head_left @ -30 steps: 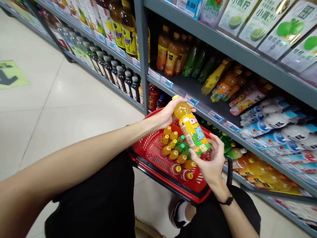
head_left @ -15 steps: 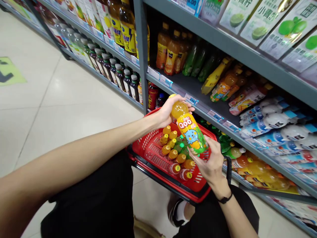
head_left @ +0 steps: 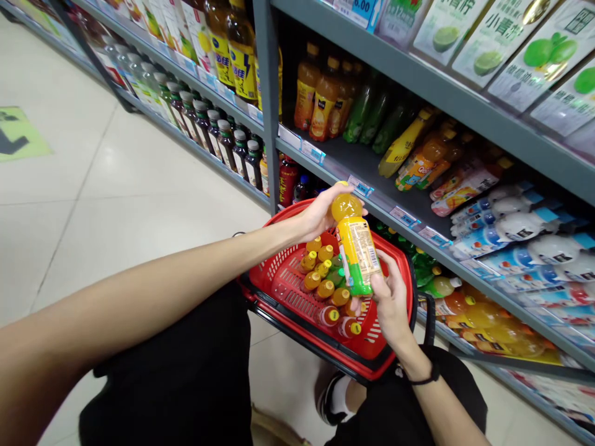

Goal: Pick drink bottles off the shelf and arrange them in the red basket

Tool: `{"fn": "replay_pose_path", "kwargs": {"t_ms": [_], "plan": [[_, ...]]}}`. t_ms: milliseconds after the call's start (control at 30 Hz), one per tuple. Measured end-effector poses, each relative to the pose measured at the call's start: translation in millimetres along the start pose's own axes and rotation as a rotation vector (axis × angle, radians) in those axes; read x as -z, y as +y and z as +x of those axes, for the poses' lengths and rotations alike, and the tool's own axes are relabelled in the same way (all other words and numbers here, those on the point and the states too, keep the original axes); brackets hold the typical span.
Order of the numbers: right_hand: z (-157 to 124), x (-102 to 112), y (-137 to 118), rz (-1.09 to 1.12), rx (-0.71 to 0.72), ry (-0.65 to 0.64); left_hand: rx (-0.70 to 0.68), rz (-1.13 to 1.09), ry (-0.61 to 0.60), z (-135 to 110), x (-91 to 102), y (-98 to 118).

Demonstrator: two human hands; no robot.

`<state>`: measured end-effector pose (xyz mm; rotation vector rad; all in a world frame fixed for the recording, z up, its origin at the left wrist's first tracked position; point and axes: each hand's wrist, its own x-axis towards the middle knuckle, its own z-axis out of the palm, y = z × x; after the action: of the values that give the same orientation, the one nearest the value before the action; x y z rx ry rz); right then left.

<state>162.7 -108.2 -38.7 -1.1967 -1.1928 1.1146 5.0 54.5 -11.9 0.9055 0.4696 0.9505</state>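
And there the left hand [head_left: 320, 214] curled round the far end of the yellow-labelled juice bottle [head_left: 355, 248], the right hand [head_left: 391, 300] pinching its near end above the red basket [head_left: 372, 350], seemingly so its printed panel [head_left: 365, 244] faced up.

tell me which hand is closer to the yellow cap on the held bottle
Left. The left hand is right by the yellow cap, at the neck end of the bottle; the right hand is farther off, at its base.
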Motion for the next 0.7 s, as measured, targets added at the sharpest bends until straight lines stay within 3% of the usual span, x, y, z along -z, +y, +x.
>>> {"fn": "replay_pose_path", "kwargs": {"t_ms": [100,267,400,533,700], "plan": [[1,-1,-6,0.128,-0.115,-0.017,0.060,0.092,0.014,4,2.8,-14],[7,7,-8,0.202,-0.309,-0.026,0.188,0.230,0.182,7,4.4,-35],[11,12,-6,0.206,-0.348,-0.048,0.200,0.181,0.171,10,5.0,-38],[15,13,-1,0.132,-0.211,0.135,0.121,0.112,0.102,15,6.8,-28],[16,15,5,-0.152,0.122,0.287,0.095,-0.012,0.070,15,8.8,-13]]}}
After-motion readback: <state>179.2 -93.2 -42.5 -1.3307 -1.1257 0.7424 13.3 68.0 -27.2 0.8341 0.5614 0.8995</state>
